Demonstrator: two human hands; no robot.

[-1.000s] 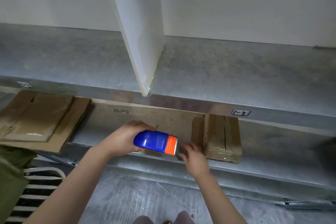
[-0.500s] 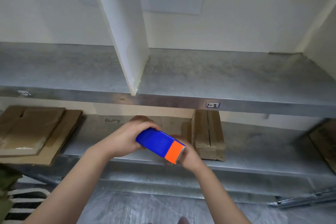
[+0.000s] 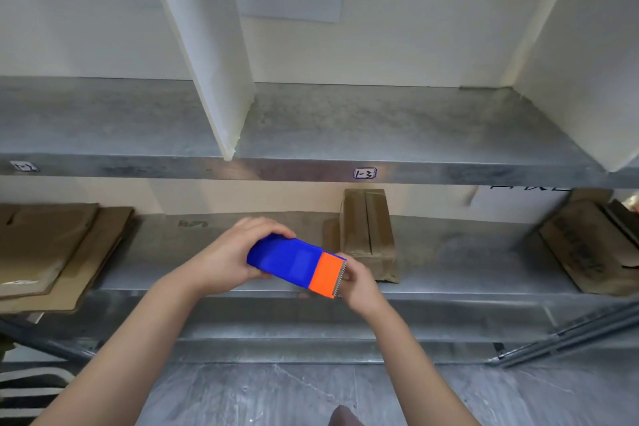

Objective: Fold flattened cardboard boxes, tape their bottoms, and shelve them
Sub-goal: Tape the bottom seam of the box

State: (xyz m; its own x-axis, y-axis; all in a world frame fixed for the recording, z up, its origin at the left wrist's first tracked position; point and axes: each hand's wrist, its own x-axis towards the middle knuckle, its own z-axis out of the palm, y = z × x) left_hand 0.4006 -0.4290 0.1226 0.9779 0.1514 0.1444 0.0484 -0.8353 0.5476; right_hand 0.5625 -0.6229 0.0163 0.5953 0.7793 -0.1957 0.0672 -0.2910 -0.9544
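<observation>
Tape dispenser [image 3: 295, 262], blue with orange toothed end, held in front of lower shelf [image 3: 214, 284] | left hand [image 3: 228, 254] wrapped around blue body | right hand [image 3: 358, 282] pinching orange end | taped cardboard box [image 3: 368, 232] behind on shelf | flattened cardboard [image 3: 52, 249] stacked at left

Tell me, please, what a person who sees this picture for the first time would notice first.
The eye goes first to the bright blue and orange tape dispenser in the middle, held in front of the lower shelf by the left hand, with the right hand at its toothed orange end. Next come the brown taped cardboard box just behind it on that shelf, and the flattened cardboard stacked at the far left.
</observation>
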